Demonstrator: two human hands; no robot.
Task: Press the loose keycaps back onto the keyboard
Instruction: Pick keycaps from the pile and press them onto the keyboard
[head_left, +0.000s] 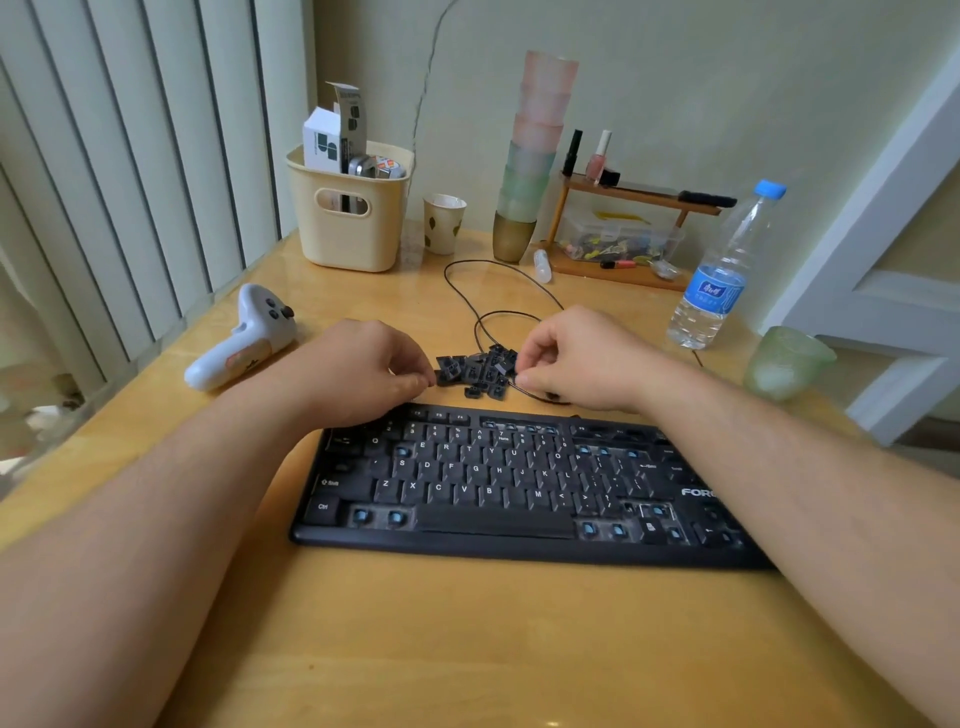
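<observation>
A black keyboard (509, 488) lies on the wooden table, with several bare blue switch stems showing where caps are off. Just behind it sits a small heap of loose black keycaps (475, 371). My left hand (363, 364) has its fingers curled at the heap's left edge, fingertips touching the caps there; whether it holds one is unclear. My right hand (576, 358) reaches in from the right and pinches a keycap (503, 368) between thumb and forefinger at the heap's right side.
A black cable (475, 291) loops behind the heap. A white controller (244, 338) lies to the left, a water bottle (722, 270) and green glass cup (784, 364) to the right. Behind stand a cream basket (348, 218), paper cup (443, 223), stacked cups (530, 171) and a small wooden shelf (623, 228).
</observation>
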